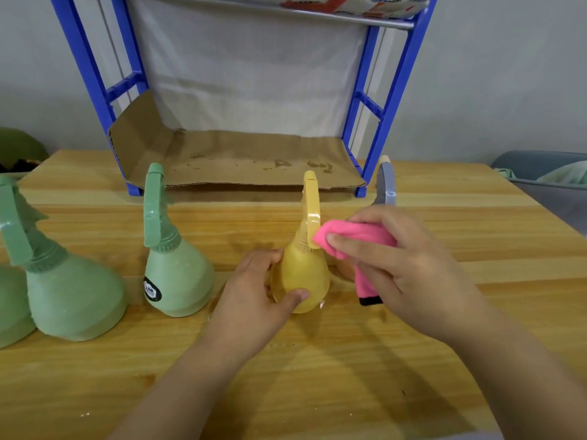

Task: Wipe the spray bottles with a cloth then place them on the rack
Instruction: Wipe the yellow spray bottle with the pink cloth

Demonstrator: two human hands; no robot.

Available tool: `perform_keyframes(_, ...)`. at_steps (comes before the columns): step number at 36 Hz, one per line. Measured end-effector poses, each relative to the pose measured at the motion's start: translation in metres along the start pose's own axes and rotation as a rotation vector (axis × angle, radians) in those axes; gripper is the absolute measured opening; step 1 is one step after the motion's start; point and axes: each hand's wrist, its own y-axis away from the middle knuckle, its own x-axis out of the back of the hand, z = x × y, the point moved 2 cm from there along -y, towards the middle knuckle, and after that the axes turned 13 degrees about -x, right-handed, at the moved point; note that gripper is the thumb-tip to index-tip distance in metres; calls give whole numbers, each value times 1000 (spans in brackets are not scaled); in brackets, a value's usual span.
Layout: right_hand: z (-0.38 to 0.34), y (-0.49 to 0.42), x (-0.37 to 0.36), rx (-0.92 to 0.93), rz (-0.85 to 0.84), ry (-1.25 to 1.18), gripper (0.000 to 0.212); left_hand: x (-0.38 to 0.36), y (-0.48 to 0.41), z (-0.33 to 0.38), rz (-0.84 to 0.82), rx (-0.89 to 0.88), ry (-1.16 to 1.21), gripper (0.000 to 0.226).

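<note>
A yellow spray bottle [300, 274] stands upright on the wooden table [349, 360]. My left hand [254, 300] grips its body from the left, thumb across the front. My right hand [400, 265] holds a pink cloth [352, 238] and presses it against the bottle's yellow trigger head. A green spray bottle [174, 274] stands to the left, and two more green bottles [63, 293] stand at the far left edge. A grey-blue spray head [386, 185] shows behind my right hand; its body is hidden. The blue rack [381, 115] stands at the back with a cardboard-lined lower shelf [241, 160].
A grey bin [546, 173] with pale cloth inside sits off the table's right side. A dark green object [19, 147] lies at the far left behind the table. An upper rack shelf [286, 11] holds a patterned item.
</note>
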Motion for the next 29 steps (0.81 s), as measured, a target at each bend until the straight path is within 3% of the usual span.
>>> perform_keyframes(10, 15, 27, -7, -338, 130, -384, 32, -5, -7, 1, 1, 21, -24, 68)
perform_keyframes(17, 24, 41, -13, -446, 126, -408, 34, -10, -24, 1, 13, 51, -68, 66)
perform_keyframes(29, 33, 50, -19, -479, 41, -281, 35, -13, -37, 0, -45, 42, -66, 65)
